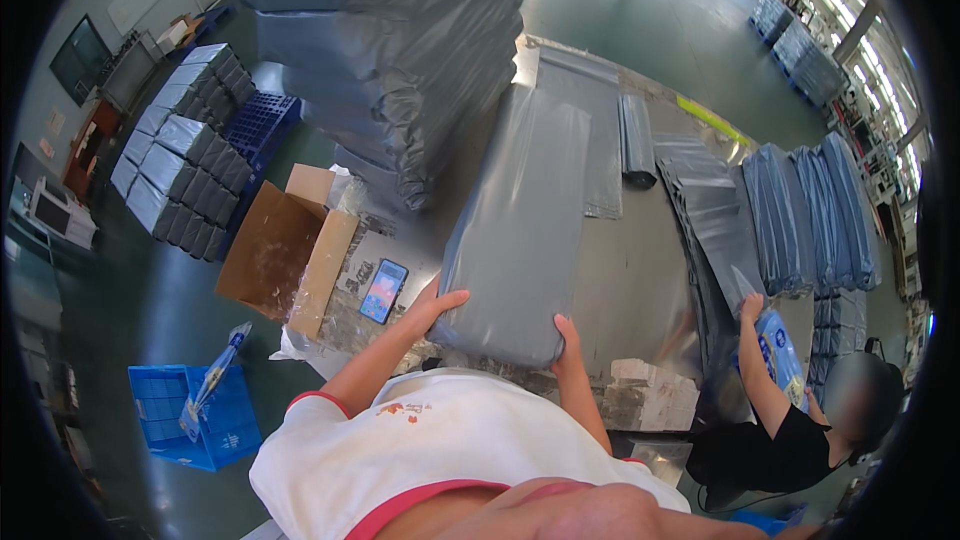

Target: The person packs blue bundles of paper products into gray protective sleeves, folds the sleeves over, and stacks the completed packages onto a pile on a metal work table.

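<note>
A long, flat bundle of grey plastic [515, 240] lies on the metal table in front of me, its rounded near end close to my body. My left hand [440, 304] grips the bundle's near left side, thumb on top and fingers mostly hidden under it. At the near right corner, my right hand [567, 340] clasps the edge, its other fingers partly out of sight. Beyond it lie a flat grey plastic sheet [603, 155] and a dark grey roll [637, 140]. A phone [384, 290] with a lit screen rests left of my left hand.
A tall stack of grey bundles [390, 50] rises at the far left. An open cardboard box [270, 245] and a blue crate [195, 420] stand left. At right, a co-worker's hand [750, 308] holds grey plastic beside a pile [710, 200]; a white block [650, 395] sits near.
</note>
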A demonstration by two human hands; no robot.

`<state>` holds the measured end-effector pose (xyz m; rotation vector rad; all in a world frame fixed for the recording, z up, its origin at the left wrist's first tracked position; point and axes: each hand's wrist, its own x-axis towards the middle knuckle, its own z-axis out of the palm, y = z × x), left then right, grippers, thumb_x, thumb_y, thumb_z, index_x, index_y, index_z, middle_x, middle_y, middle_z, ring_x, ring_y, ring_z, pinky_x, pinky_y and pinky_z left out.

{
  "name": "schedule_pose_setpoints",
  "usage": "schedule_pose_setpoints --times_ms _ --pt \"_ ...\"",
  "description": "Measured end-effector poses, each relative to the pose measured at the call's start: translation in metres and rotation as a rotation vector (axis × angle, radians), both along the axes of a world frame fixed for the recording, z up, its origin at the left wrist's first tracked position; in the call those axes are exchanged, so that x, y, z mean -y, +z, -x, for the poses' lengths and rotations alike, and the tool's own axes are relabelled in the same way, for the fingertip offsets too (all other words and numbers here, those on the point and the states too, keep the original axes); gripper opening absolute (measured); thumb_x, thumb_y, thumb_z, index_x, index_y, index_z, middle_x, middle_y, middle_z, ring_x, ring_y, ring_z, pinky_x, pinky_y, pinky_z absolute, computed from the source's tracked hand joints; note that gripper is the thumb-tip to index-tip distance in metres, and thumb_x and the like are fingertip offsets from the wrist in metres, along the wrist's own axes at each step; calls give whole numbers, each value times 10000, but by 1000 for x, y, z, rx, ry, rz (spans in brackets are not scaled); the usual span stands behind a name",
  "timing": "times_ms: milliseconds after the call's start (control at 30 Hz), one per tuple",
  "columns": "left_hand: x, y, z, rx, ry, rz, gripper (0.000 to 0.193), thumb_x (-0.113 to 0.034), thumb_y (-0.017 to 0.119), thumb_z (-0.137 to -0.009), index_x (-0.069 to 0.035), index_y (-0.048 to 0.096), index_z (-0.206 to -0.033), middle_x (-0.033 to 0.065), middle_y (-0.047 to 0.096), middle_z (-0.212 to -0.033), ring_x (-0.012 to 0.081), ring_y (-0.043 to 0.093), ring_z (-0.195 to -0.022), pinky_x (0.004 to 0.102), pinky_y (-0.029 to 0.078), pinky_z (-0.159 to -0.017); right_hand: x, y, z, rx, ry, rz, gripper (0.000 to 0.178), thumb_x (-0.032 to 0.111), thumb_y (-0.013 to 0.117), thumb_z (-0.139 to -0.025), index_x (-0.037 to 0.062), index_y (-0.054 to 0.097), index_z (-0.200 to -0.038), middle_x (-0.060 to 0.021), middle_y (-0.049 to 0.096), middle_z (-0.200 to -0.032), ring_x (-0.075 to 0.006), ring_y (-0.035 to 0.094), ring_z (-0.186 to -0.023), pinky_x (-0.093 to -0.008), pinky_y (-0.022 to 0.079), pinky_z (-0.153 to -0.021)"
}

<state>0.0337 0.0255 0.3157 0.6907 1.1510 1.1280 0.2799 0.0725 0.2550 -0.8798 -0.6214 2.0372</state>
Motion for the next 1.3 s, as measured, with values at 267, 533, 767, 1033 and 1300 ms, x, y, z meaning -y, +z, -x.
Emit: schedule_pose_setpoints --times_ms 267,533,767,1033,1300 --pt "50 83 52 -350 -173 -717 909 -412 672 -610 -2 192 -1264 171 175 -1299 247 174 -1206 339 158 -974 25 96 23 -55 -121 -548 727 317 588 -656 1 245 -1215 -133 405 -1127 -250 442 -1007 -357 388 -838" --pt "15 198 114 -409 232 -1272 1043 -371 763 -486 -65 140 -1265 141 140 -1312 237 201 -1198 353 200 -965 -24 247 102 -201 -141 -794 492 368 420 -768 12 409 -1108 -120 488 -1063 -225 509 -926 -333 431 -766" --pt "-64 315 225 -52 722 -1328 573 -367 595 -734 6 388 -1117 64 471 -1047 139 450 -958 229 365 -808 -94 392 235 -307 252 -953 660 523 408 -781 0 357 -1181 -106 417 -1172 -201 406 -1067 -316 304 -910" --pt "-139 331 299 -450 706 -1085 903 -643 404 -704 38 187 -1257 134 278 -1278 224 299 -1163 307 216 -959 -130 382 325 550 -319 -1432 712 599 483 -682 -32 439 -1008 -161 503 -964 -284 478 -904 -324 345 -805" --pt "-192 335 324 -691 876 -916 811 -624 363 -737 80 383 -1139 193 446 -1121 260 395 -1081 282 292 -889 -172 386 353 558 -603 -1548 556 431 574 -690 -70 462 -904 -200 484 -939 -347 438 -930 -377 355 -795"
